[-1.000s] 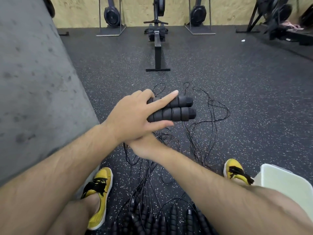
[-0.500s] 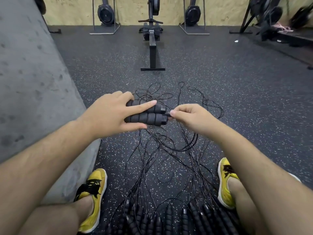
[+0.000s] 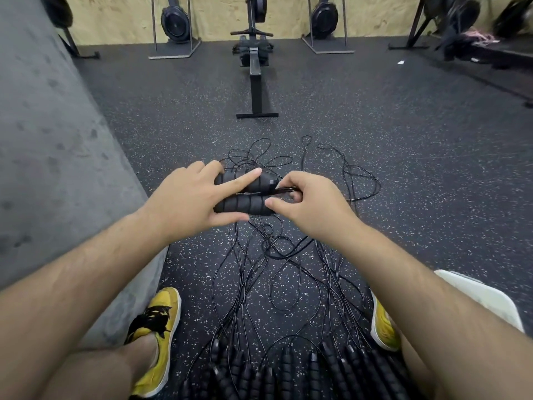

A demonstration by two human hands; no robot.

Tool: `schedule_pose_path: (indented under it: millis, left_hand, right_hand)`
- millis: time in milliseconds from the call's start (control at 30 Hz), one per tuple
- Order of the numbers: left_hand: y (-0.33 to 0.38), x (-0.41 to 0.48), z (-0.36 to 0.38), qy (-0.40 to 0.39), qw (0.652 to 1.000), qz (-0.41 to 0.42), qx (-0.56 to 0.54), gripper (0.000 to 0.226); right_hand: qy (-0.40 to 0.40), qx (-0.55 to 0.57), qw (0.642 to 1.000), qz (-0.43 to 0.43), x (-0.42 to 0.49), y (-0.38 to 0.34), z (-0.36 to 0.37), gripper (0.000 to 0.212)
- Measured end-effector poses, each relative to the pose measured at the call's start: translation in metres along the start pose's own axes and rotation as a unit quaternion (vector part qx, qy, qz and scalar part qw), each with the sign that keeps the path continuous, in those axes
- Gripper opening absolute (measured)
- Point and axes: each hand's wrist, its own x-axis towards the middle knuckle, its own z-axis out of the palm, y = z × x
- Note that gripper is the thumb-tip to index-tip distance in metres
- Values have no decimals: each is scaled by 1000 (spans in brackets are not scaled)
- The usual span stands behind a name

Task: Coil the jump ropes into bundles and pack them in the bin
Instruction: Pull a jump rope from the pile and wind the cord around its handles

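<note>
jump rope handles [image 3: 245, 204]: two black foam grips side by side, held above the floor [image 3: 403, 157] | left hand [image 3: 187, 203]: grasping both grips, index finger laid across them | right hand [image 3: 308, 203]: pinching the cord [image 3: 284, 189] at their ends | loose ropes [image 3: 277, 272]: tangled on the floor below | bin [image 3: 484, 295]: white, beside the right arm

Two hands [image 3: 184, 203] [image 3: 311, 206], two held foam handles [image 3: 242, 204], two yellow shoes [image 3: 158, 327], one white bin [image 3: 484, 298], one rowing machine [image 3: 255, 67].
</note>
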Motion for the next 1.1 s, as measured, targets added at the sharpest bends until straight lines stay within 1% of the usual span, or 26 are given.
schedule_pose_path:
  millis: [67, 133, 233, 300, 367, 400, 533, 633, 767, 933, 1000, 1067, 1100]
  left_hand:
    - [2, 0, 2, -1, 1000, 5, 1, 76]
    - [3, 1, 3, -8, 1000, 11, 1, 76]
    - [4, 2, 5, -9, 1000, 2, -11, 77]
    - [6, 3, 6, -15, 999, -15, -28, 85]
    - [6, 5, 5, -25, 998, -40, -42, 95]
    - [6, 6, 5, -28, 997, -49, -49, 96]
    - [1, 5, 6, -37, 995, -57, -76, 81]
    - [3, 3, 5, -25, 994, -38, -101, 77]
    - [9, 1, -4, -1, 988, -3, -157, 70]
    - [17, 0, -16, 27, 974, -3, -224, 67]
    - [20, 0, -20, 39, 970, -21, -238, 66]
    - [24, -1, -22, 51, 967, -38, -246, 66]
    - [25, -1, -22, 58, 967, -44, -242, 67]
  right_hand:
    - [11, -33, 998, -49, -1, -1, 0, 12]
    - [8, -75, 993, -88, -3, -3, 1, 13]
    - [19, -94, 989, -109, -3, -3, -4, 16]
    - [19, -112, 987, -115, -1, -1, -10, 20]
    - [4, -136, 983, -120, -1, 1, -16, 20]
    - [-5, -145, 982, -125, 0, 2, -19, 20]
    - [-33, -171, 971, -167, 0, 7, -26, 19]
    - [-24, -187, 961, -202, 4, 12, -29, 18]
    - [5, -136, 969, -205, 13, 23, -32, 16]
    - [5, -35, 987, -156, 18, 30, -21, 19]
    - [4, 32, 992, -120, 15, 28, -12, 18]
    - [-31, 97, 993, -65, 11, 25, 2, 14]
    - [-49, 120, 991, -40, 9, 21, 11, 17]
